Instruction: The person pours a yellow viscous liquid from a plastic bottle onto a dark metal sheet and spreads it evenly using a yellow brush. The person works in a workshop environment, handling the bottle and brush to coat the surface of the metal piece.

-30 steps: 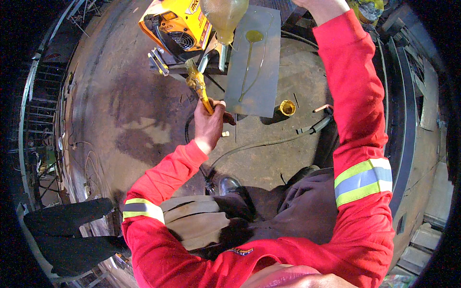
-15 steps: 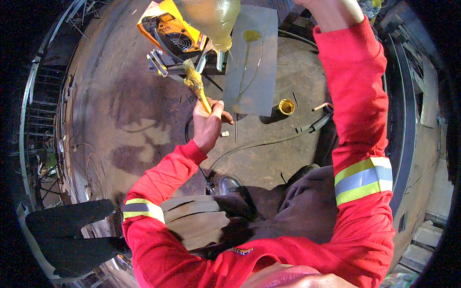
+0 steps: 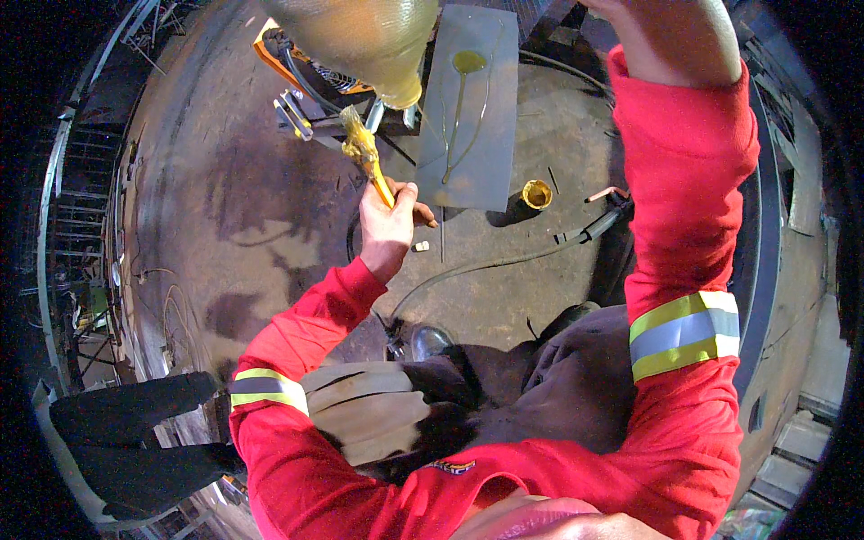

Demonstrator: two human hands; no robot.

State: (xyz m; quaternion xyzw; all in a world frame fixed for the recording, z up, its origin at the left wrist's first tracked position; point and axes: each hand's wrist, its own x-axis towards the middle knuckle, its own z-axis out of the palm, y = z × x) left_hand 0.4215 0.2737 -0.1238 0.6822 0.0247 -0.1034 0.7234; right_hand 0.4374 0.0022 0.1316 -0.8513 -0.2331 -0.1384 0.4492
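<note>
My left hand (image 3: 387, 229) is closed around the yellow handle of a paintbrush (image 3: 362, 153), whose bristles point up and away and look coated in something yellow. Beyond the brush, a large translucent bottle (image 3: 360, 40) with a textured surface hangs neck down, cut off by the top edge. A thin stream seems to run from its mouth toward a grey metal sheet (image 3: 495, 166). On that sheet lie a yellowish puddle (image 3: 469, 62) and thin liquid trails. My right forearm reaches up past the top edge; that hand is outside the picture, so its hold on the bottle cannot be seen.
An orange machine with a fan grille (image 3: 335, 76) stands behind the bottle. Right of the sheet is a small open tin (image 3: 536, 193) with yellow residue. A cable (image 3: 504, 261) crosses the floor to a torch-like tool (image 3: 598, 227). My boot (image 3: 430, 342) is close by.
The bottle has shifted left and nearer, now covering more of the orange machine. My right forearm has moved right and a little lower. My left hand with the brush has barely moved.
</note>
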